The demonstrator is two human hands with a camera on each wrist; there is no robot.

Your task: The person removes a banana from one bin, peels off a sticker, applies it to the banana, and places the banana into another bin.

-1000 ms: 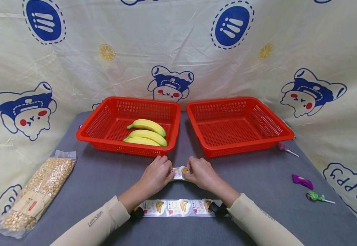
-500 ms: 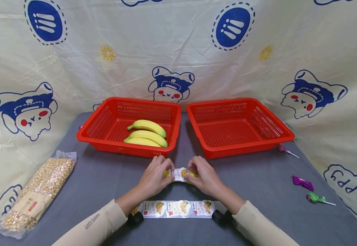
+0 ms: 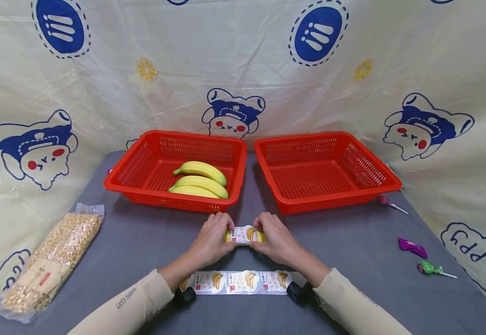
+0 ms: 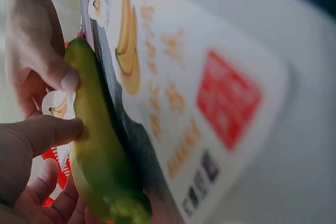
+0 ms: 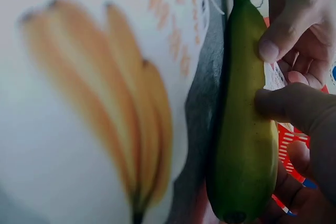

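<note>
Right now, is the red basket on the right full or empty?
Empty. The right basket shows only its bare mesh floor, while the left basket holds bananas.

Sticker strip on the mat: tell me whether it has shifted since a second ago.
No. The sticker strip lies in the same spot, below the left red basket, between the two sleeves.

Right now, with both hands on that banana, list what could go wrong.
1. The label may set crooked or creased: both hands, left hand and right hand, smooth it over the curved banana at once.
2. The sticker strip lies right beneath the forearms, so a sleeve could drag it.
3. The red basket stands just beyond the knuckles and could be nudged.
</note>
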